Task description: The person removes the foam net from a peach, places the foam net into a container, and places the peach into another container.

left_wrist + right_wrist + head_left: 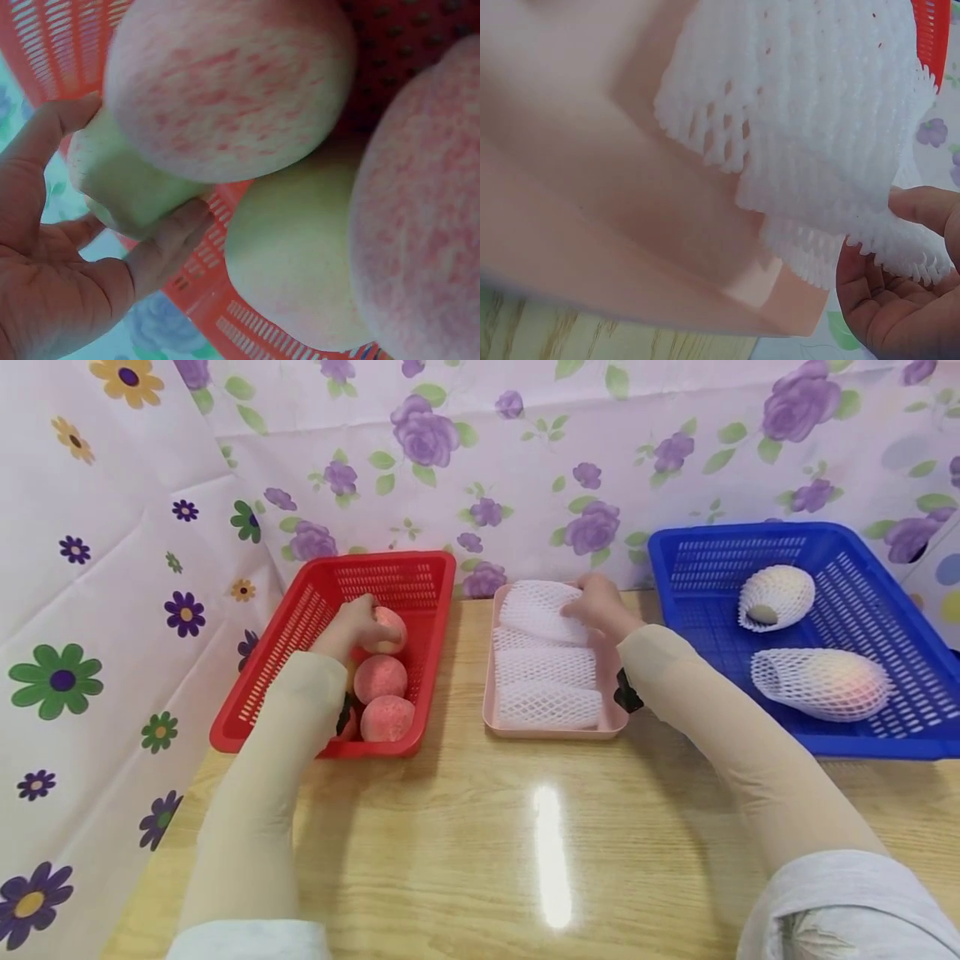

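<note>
In the head view, my left hand (354, 625) is inside the red basket (444, 635) at its far end. Its thumb and fingers curl round a peach (124, 176), pale on the side that shows in the left wrist view. Other pink peaches (381, 679) lie nearer in the same basket, some partly hidden by my arm. Over the pink tray (555, 734), my right hand (600, 604) pinches the edge of a white foam net sleeve (810, 97) between thumb and fingers. More foam net sleeves (549, 706) lie flat in that tray.
A blue basket (675, 610) stands at the right, holding two fruits in foam nets (780, 595). All the containers rest on a wooden table (450, 843). Flowered cloth (525, 468) hangs behind them and along the left side.
</note>
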A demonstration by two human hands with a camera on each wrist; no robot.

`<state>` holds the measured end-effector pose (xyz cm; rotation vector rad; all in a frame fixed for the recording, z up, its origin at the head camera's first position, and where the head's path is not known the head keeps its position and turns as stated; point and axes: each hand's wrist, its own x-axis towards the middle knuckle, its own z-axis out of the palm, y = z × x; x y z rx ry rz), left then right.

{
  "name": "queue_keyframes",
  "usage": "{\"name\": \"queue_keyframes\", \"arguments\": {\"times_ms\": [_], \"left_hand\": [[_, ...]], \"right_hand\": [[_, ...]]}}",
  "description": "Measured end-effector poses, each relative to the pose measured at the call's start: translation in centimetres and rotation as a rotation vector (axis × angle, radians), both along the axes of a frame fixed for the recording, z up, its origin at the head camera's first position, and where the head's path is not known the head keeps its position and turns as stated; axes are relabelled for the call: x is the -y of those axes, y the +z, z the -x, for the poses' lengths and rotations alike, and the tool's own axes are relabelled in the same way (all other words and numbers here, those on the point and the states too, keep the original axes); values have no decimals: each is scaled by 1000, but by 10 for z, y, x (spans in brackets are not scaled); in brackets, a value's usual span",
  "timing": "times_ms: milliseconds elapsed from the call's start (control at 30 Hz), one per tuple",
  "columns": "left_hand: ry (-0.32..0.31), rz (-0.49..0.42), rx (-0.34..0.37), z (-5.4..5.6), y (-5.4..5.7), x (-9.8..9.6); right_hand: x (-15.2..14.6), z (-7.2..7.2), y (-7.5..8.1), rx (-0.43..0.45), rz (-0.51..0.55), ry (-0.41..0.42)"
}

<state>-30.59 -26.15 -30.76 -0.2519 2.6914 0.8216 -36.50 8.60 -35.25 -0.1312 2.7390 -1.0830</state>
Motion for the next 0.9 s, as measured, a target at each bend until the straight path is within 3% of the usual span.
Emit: {"name": "queue_keyframes", "arguments": {"times_ms": [433,600,767,900], "left_hand": [[-55,55,-9,0,-15,-7],[-73,66,-19,0,-14,-7],[-81,49,29,1,-16,-9],[-98,63,24,4,-19,-12]], "right_hand": [[2,0,2,-13,-39,37],[1,1,4,-16,-79,-4],[-2,-1,5,2,-88,-35],[-4,-3,5,-6,-101,-47]]}}
